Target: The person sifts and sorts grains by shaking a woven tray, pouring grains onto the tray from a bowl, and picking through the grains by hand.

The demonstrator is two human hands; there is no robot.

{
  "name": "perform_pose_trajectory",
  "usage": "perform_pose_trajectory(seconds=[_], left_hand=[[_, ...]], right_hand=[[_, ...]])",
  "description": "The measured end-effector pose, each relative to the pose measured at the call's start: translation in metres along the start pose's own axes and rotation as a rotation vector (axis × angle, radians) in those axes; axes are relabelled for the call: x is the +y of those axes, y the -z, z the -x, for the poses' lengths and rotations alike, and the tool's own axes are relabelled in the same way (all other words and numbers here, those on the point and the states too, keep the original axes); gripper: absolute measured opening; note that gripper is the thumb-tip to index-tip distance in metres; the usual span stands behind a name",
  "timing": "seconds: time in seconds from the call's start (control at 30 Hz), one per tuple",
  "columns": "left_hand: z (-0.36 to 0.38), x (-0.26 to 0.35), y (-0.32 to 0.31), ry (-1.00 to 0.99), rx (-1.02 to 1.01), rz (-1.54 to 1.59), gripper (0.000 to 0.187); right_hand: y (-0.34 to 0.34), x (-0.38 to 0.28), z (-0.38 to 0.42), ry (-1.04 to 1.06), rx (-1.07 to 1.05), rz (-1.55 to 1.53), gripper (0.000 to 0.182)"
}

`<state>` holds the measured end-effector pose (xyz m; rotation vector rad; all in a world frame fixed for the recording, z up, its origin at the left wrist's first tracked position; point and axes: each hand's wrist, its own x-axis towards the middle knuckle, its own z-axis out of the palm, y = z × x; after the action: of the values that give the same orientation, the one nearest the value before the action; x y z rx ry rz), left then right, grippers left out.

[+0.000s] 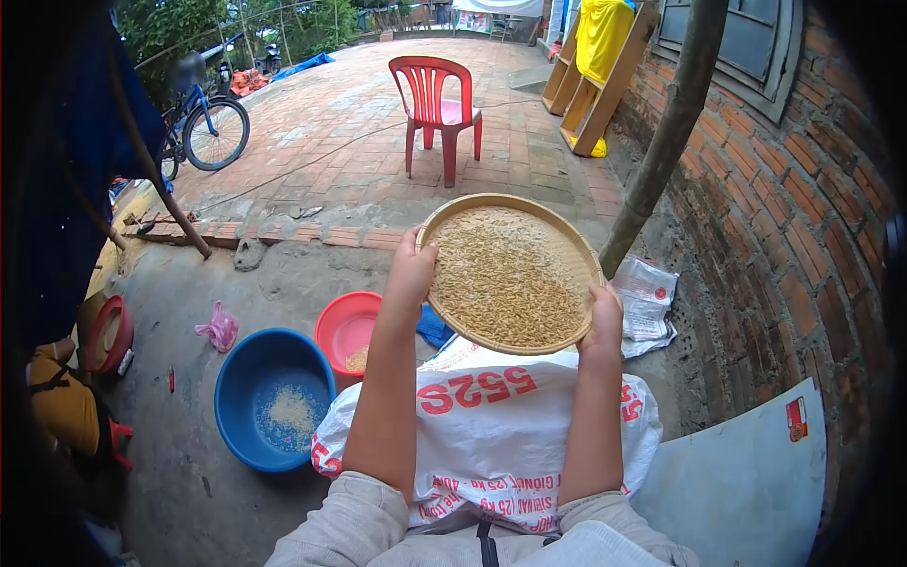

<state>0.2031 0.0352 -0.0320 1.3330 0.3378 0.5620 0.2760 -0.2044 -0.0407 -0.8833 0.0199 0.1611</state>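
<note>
A round woven winnowing basket [593, 267] is held out in front of me above my lap. Unhusked rice grains [510, 283] cover much of it, thicker toward the near side, with paler grains toward the far side. My left hand [413, 271] grips the left rim, thumb over the edge. On the right rim, my right hand [603, 321] is closed in the same way. Under the basket, a white sack with red lettering [491, 425] lies across my lap.
Left of me stand a blue basin [227, 406] with pale grains and a red basin [345, 326] with a few grains. A pink plastic bag [219, 326] lies beyond. A red chair [439, 109] stands ahead, a wooden pole [661, 142] at right. Another person [71, 406] sits far left.
</note>
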Motion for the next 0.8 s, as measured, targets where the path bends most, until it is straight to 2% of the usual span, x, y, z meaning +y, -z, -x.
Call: perform_pose_trajectory(seconds=[0.03, 0.3, 0.4, 0.57, 0.7, 0.8], left_hand=[[0.0, -0.003, -0.006, -0.041, 0.035, -0.132, 0.034], [0.003, 0.023, 0.018, 0.106, -0.054, 0.081, 0.036], [0.002, 0.016, 0.016, 0.013, -0.034, 0.002, 0.04], [0.017, 0.015, -0.014, 0.037, -0.062, -0.103, 0.049], [0.01, 0.013, -0.002, 0.031, -0.057, -0.089, 0.056], [0.002, 0.019, 0.026, 0.034, -0.02, -0.074, 0.057]], right_hand=[[0.002, -0.002, -0.002, 0.003, -0.003, 0.004, 0.035], [-0.012, 0.013, 0.016, 0.119, -0.022, 0.053, 0.039], [-0.012, 0.007, 0.013, 0.013, -0.008, 0.028, 0.039], [0.018, -0.004, -0.012, -0.078, 0.02, -0.055, 0.038], [0.015, 0.004, -0.005, -0.022, -0.046, -0.059, 0.039], [-0.015, 0.012, 0.024, 0.131, -0.065, 0.056, 0.04]])
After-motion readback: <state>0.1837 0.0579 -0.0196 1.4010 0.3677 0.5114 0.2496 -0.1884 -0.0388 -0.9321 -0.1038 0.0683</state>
